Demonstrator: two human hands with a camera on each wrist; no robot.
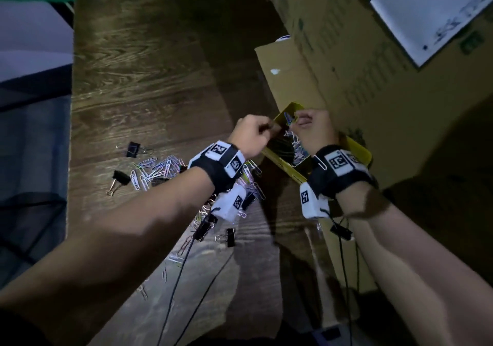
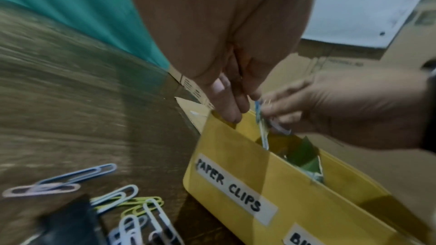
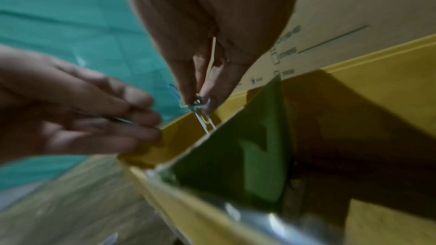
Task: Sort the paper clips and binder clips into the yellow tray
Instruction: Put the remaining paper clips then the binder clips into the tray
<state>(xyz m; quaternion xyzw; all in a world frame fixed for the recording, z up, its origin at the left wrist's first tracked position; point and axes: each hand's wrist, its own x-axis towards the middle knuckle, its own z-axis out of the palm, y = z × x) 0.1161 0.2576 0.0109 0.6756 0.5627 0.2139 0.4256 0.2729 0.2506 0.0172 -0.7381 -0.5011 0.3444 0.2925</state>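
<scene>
The yellow tray (image 1: 357, 148) stands at the table's right side against cardboard boxes. Its near wall (image 2: 235, 156) bears a label "PAPER CLIPS" (image 2: 233, 187), and a green divider (image 3: 235, 156) splits the inside. Several paper clips (image 1: 296, 145) lie in the far compartment. My right hand (image 1: 296, 121) pinches a few paper clips (image 3: 205, 118) that dangle over that compartment. My left hand (image 1: 266, 127) hovers at the tray's far corner, fingers pressed together on what looks like a thin paper clip (image 3: 122, 120). Loose paper clips (image 1: 157, 167) and black binder clips (image 1: 132, 149) lie on the wooden table.
Cardboard boxes (image 1: 293, 73) rise behind and right of the tray. More binder clips (image 1: 230, 236) and paper clips lie under my left forearm. Black cables (image 1: 186, 265) trail from both wrists. The table's left edge (image 1: 70, 159) drops off to a dark floor.
</scene>
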